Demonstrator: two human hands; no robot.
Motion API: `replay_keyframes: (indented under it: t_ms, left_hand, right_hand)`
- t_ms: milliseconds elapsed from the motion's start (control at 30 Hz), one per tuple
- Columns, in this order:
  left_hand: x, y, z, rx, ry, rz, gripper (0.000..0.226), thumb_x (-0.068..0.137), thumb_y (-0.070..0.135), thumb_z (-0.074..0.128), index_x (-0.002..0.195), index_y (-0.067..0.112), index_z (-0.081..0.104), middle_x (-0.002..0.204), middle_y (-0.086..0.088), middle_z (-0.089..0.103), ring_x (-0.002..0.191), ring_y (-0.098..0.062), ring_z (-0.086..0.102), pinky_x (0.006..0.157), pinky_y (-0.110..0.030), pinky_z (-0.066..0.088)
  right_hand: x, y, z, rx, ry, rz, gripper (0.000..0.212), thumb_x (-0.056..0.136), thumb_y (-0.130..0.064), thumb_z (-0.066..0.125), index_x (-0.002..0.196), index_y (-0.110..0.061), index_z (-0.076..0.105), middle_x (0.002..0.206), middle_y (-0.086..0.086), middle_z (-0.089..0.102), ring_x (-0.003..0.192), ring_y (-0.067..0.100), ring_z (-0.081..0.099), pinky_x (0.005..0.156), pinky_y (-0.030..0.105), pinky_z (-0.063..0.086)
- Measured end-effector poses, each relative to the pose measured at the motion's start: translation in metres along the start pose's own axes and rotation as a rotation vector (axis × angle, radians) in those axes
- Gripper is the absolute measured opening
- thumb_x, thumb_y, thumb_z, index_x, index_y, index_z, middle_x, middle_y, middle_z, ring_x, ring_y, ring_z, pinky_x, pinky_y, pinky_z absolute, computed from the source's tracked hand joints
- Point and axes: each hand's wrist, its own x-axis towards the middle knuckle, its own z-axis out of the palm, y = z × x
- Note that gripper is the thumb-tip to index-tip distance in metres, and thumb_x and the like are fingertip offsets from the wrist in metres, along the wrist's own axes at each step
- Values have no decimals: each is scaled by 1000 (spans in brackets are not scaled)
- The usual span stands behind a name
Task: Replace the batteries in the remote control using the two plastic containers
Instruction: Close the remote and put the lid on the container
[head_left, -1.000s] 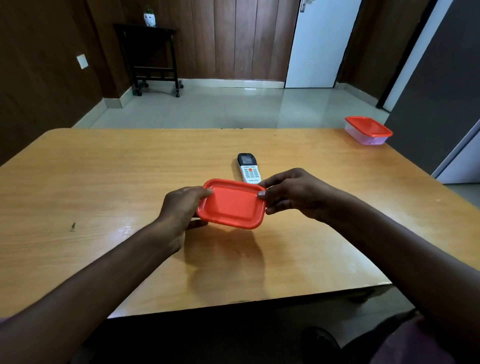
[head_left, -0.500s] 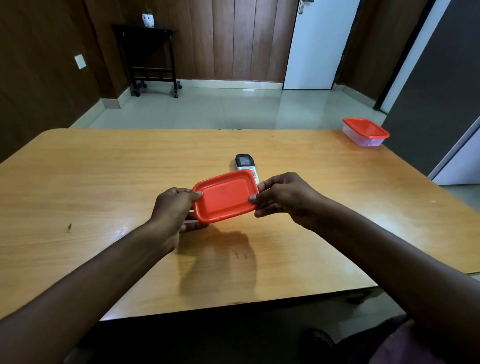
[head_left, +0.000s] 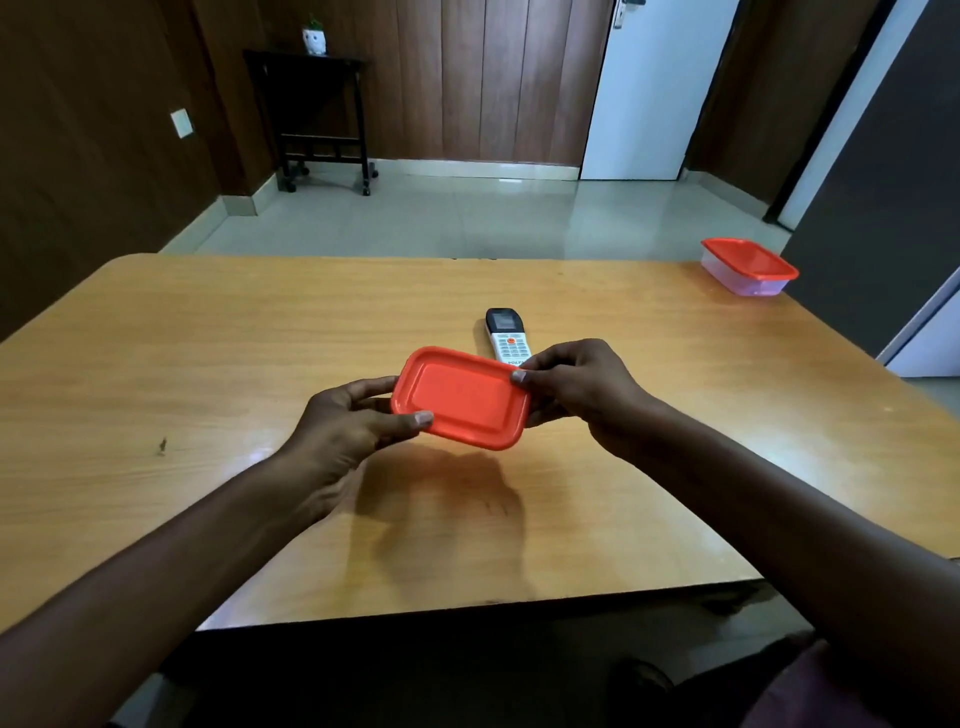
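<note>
I hold the red-lidded rectangular plastic container (head_left: 461, 397) above the wooden tabletop (head_left: 208, 364), my left hand (head_left: 353, 421) and right hand (head_left: 576, 384) each in a curled grip on an end. Just beyond lies the white remote control (head_left: 506, 335); a second red-lidded clear plastic container (head_left: 748, 266) sits at the far right corner.

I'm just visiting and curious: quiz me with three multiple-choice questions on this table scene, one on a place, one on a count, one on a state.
1. Where does the remote control lie?
A. on the floor
B. on the table, just beyond the hands
C. inside a container

2. How many red lids are in view?
A. one
B. two
C. four

3. How is the near container held?
A. by both hands, lid on
B. by one hand, lid off
C. untouched on the table

Answers: 1 B, it rests on the table; 2 B, one held, one on the far container; 3 A, left hand and right hand grip its ends.
</note>
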Motion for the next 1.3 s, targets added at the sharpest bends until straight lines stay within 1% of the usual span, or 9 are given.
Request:
replay_keyframes:
  t_ms: [200, 367, 533, 667, 833, 967, 1100, 1167, 1300]
  left_hand:
    - [-20, 1, -40, -145, 135, 27, 49, 70, -21, 74, 115, -4, 66, 100, -23, 72, 85, -31, 73, 76, -32, 64]
    - [-34, 13, -78, -110, 111, 22, 31, 73, -17, 72, 101, -4, 71, 95, -19, 73, 72, -21, 76, 66, -25, 63]
    - [-49, 18, -119, -183, 202, 29, 28, 81, -10, 71, 108, -4, 69, 86, -16, 76, 72, -21, 76, 66, -25, 63]
    - [-66, 26, -158, -11, 248, -64, 25, 84, 2, 75, 109, -2, 72, 96, -20, 73, 83, -31, 71, 71, -32, 65]
    - [-81, 36, -214, 117, 315, -80, 22, 85, -8, 69, 105, 3, 74, 85, -17, 74, 70, -24, 72, 55, -26, 62]
    - [-85, 44, -270, 153, 426, -81, 24, 85, -9, 68, 105, 3, 75, 83, -15, 75, 67, -22, 72, 55, -27, 59]
    - [-89, 54, -319, 272, 545, -71, 24, 85, -10, 65, 102, 3, 76, 78, -12, 73, 63, -20, 68, 51, -25, 58]
    - [-90, 57, -341, 347, 600, -83, 25, 86, -12, 63, 101, 2, 76, 85, -15, 73, 65, -22, 66, 49, -25, 59]
    - [-92, 56, -379, 460, 684, -107, 27, 85, -14, 62, 103, 0, 77, 101, -20, 75, 79, -27, 68, 70, -33, 59]
  right_hand:
    - [-14, -1, 30, -94, -279, 12, 14, 88, 1, 71, 100, 7, 68, 76, 20, 69, 67, 30, 70, 62, 41, 63]
    - [-30, -3, 74, -117, -312, -59, 19, 87, -9, 78, 103, -1, 74, 86, 24, 75, 64, 29, 72, 59, 36, 63]
    - [-41, -11, 124, -13, -342, -5, 18, 84, -1, 78, 99, 5, 71, 74, 21, 70, 59, 28, 70, 56, 35, 62]
    - [-44, -16, 172, 71, -352, 42, 19, 85, -2, 78, 99, 7, 69, 73, 18, 70, 61, 31, 68, 61, 41, 64]
    - [-46, -25, 241, 86, -407, 91, 26, 84, -3, 79, 106, 5, 66, 76, 18, 73, 55, 28, 69, 57, 34, 62]
    - [-49, -38, 306, 78, -474, 94, 25, 86, 0, 75, 108, 2, 63, 76, 21, 69, 52, 27, 65, 50, 31, 59]
    - [-49, -51, 364, 79, -529, 63, 8, 94, -2, 65, 95, 5, 67, 75, 19, 65, 59, 32, 65, 60, 39, 64]
    - [-51, -58, 389, 79, -552, 46, 11, 96, 0, 60, 88, 3, 67, 76, 21, 67, 61, 33, 67, 63, 40, 64]
    - [-59, -68, 434, 75, -603, 61, 16, 95, 1, 59, 82, 2, 66, 73, 23, 69, 60, 34, 69, 59, 38, 64]
